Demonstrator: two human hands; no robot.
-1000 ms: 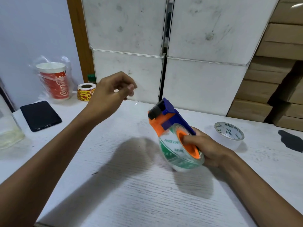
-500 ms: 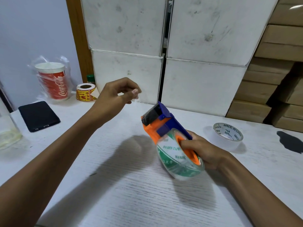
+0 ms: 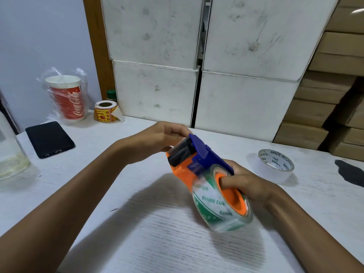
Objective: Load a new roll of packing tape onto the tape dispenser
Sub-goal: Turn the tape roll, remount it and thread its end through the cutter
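Orange and blue plastic makes up the tape dispenser (image 3: 194, 160), and it is up in the air above the white wooden table (image 3: 149, 233). A clear roll of packing tape with green letters (image 3: 218, 205) already sits on its orange wheel. The right hand (image 3: 246, 184) holds this end, with the thumb tucked inside the orange hole and the other fingers curled around the back. The left hand (image 3: 157, 137) is at the front end, by the black roller, with its fingers bent close together. It may be pinching the loose end of the tape, but the tape is clear and hard to see, so that cannot be told for sure. Things could go wrong if the sticky end slips and snaps back onto the roll, or sticks to the fingers, or goes on crooked. The sharp teeth at the front could also nick a finger. The fingertips of the left hand are hidden behind the dispenser. Another small roll of clear tape (image 3: 275, 164) lies on the table nearby.
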